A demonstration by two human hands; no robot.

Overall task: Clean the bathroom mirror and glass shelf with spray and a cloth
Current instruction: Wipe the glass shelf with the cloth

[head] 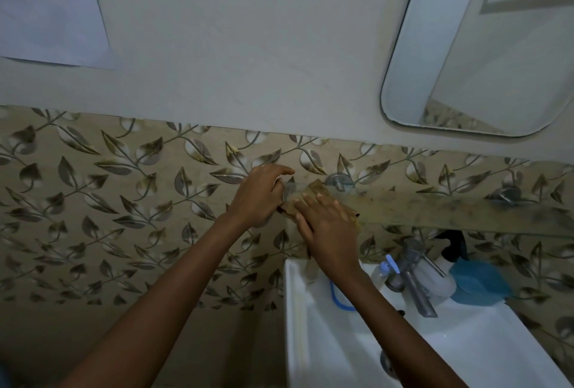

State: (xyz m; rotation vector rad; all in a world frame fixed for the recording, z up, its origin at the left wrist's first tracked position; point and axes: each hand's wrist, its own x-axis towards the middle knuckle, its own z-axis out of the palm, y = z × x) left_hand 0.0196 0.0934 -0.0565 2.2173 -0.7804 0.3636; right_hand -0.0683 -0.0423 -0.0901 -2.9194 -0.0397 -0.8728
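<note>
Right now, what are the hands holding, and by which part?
The right hand presses a brown cloth flat on the glass shelf, palm over its middle. The left hand grips the shelf's left end.

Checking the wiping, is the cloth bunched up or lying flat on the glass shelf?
Mostly flat: the brown cloth lies spread on the glass shelf under the right hand's open palm.
</note>
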